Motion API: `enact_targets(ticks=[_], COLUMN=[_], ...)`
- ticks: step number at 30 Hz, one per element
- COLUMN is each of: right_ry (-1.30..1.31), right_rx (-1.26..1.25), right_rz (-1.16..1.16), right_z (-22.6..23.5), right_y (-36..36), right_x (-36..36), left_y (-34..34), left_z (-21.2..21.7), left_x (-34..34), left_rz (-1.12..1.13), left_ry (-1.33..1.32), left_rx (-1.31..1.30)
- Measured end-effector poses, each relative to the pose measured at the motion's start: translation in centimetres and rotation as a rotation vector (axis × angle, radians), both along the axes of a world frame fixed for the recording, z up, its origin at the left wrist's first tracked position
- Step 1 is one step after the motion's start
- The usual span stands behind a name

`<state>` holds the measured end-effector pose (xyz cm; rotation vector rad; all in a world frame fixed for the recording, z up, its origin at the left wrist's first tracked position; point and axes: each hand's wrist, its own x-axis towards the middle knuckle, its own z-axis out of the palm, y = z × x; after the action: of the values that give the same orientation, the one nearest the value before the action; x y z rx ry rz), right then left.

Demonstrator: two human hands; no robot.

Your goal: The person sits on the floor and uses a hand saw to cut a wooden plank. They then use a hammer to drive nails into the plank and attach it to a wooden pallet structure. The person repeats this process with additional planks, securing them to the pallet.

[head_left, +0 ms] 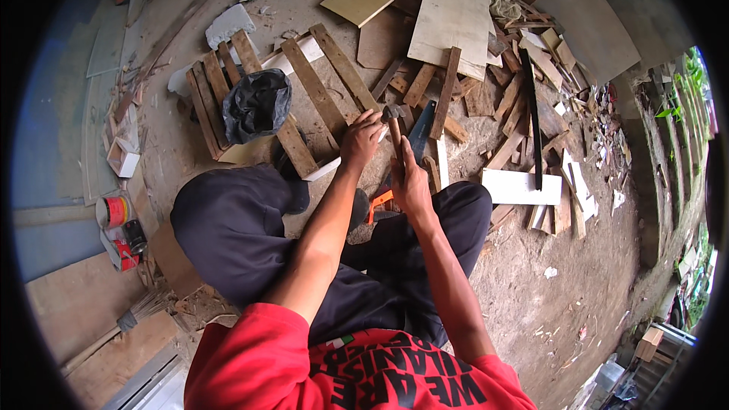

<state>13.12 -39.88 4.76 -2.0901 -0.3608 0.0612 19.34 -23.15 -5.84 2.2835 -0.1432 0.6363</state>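
A hammer (pixel 395 134) with a wooden handle is gripped in my right hand (pixel 411 188), its metal head up beside my left fingertips. My left hand (pixel 360 141) is closed at the near right corner of a slatted wooden frame (pixel 313 91); what its fingers pinch, if anything, is too small to make out. The frame lies on the ground, wooden slats across white-edged boards. A handsaw (pixel 423 129) with an orange handle lies just beyond and under my right hand, partly hidden by it. On the frame's left slats sits a black plastic bag (pixel 257 105).
Scrap wood (pixel 509 106) is heaped to the right, with a large pale panel (pixel 453 15) and a white board (pixel 521 187). A yellowish square board (pixel 357 3) lies at the back. Red tins (pixel 118 212) stand at the left by a blue wall (pixel 53 129).
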Motion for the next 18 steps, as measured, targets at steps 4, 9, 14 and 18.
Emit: enact_targets(ticks=[4,9,14,18], right_ry=[0.024,0.014,-0.012,-0.024], right_rx=[-0.036,-0.025,-0.031,-0.008], right_rz=[0.020,0.009,0.002,-0.009], right_z=[-0.2,-0.5,-1.1,-1.8], right_y=[-0.4,-0.2,-0.2,-0.4], right_x=[0.2,0.0,0.0,0.3], left_y=[-0.2,-0.2,-0.2,0.1], left_z=[0.7,0.6,0.3,0.2], left_x=[-0.2,-0.2,-0.2,0.2], left_rz=[0.003,0.016,0.004,-0.015], left_ry=[0.020,0.029,0.004,-0.016], left_rx=[0.035,0.003,0.025,0.039])
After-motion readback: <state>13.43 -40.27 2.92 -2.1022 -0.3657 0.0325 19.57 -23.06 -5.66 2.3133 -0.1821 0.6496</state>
